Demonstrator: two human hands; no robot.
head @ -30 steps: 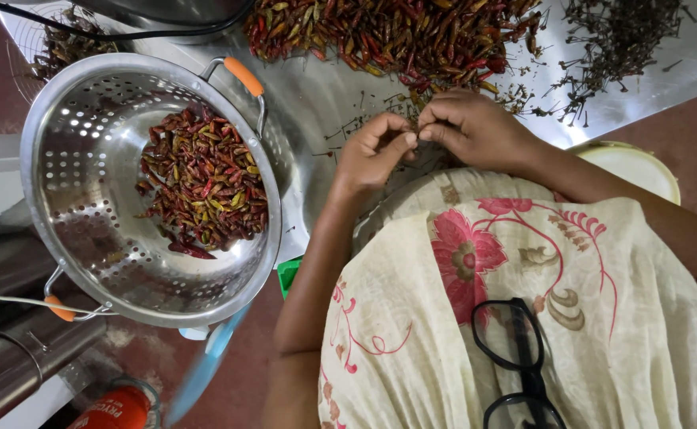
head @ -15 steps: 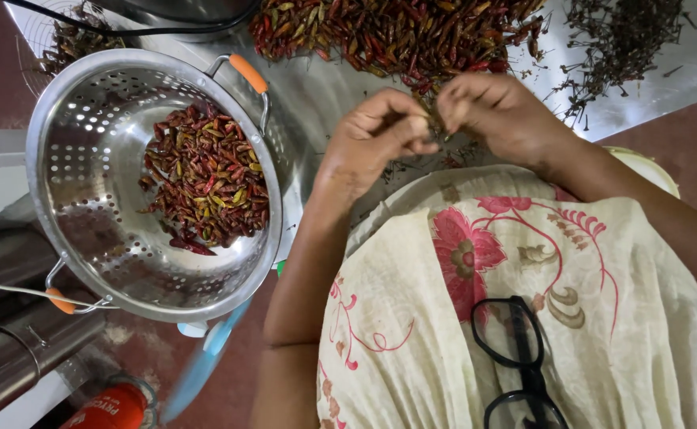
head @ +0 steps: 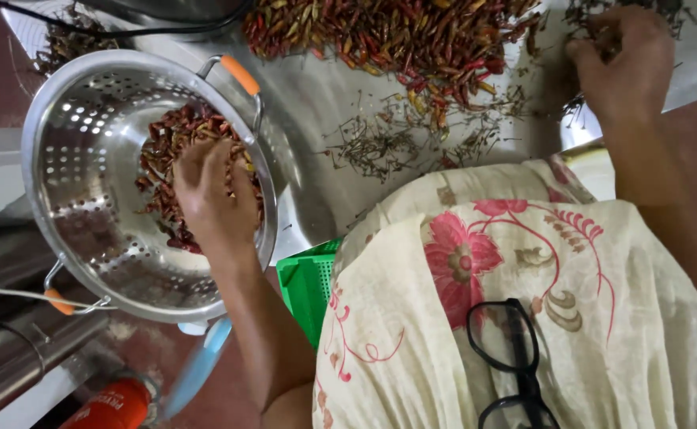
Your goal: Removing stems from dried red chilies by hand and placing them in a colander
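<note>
My left hand (head: 209,195) reaches down into a steel colander (head: 70,262) with orange-tipped handles. Its fingers are spread over the dried red chillies (head: 166,143) lying there. My right hand (head: 623,59) is at the far right of a steel tray (head: 309,103), fingers curled at a pile of dark stems (head: 682,9); whether it holds anything is hidden. A big heap of dried red and yellow chillies (head: 396,36) lies along the tray's far side. Loose stems (head: 380,147) are scattered on the tray between my hands.
A green plastic basket (head: 309,282) sits under the tray's edge beside my lap. Black glasses (head: 511,357) hang on my floral dress. A blue handle (head: 197,369) and a red canister (head: 110,405) lie below the colander, with steel pipes at the lower left.
My hands, held together at the tray's middle before, have parted. The left went down into the colander; the right went out to the stem pile at the far right.
</note>
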